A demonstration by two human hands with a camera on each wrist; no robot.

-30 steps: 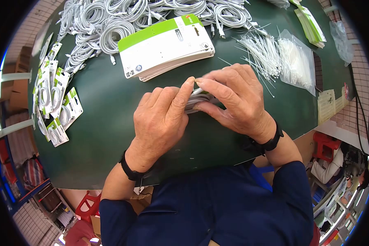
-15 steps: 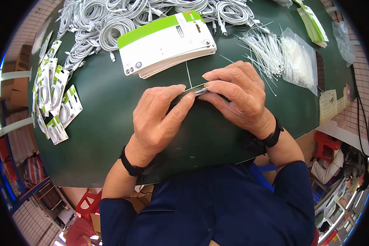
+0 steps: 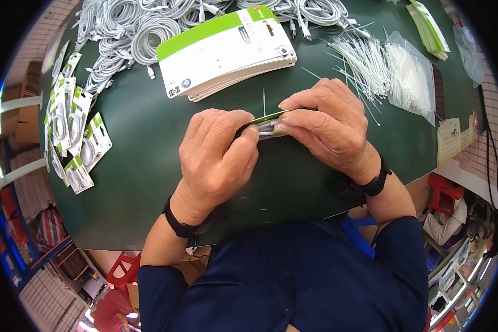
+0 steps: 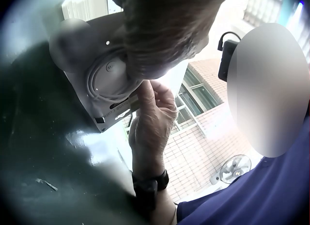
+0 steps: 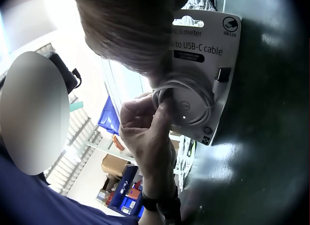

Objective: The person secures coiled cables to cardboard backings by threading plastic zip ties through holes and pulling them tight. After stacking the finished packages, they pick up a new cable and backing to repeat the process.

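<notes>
Between both hands stands a printed cardboard card (image 3: pixel 271 116), edge up in the head view, with a coiled grey-white USB-C cable (image 5: pixel 206 101) against its face. My left hand (image 3: pixel 218 152) pinches the card and coil at the left end, thumb on the near side. At the other end my right hand (image 3: pixel 335 133) grips them between thumb and fingers. A thin white cable tie (image 3: pixel 264 101) sticks out from the card's far side. In the right wrist view, the cable's plug (image 5: pixel 221 79) lies by the card's edge.
A stack of blank cards (image 3: pixel 227 58) lies just beyond the hands, with a heap of coiled cables (image 3: pixel 149 41) behind. Loose cable ties (image 3: pixel 365 63) and a bag of ties (image 3: pixel 412 77) sit to the right. Carded cables (image 3: pixel 74 130) pile up at left.
The hands have drawn slightly apart, and the card between them has turned so its edge faces up. A cable tie now shows projecting from its far side; earlier it was not visible.
</notes>
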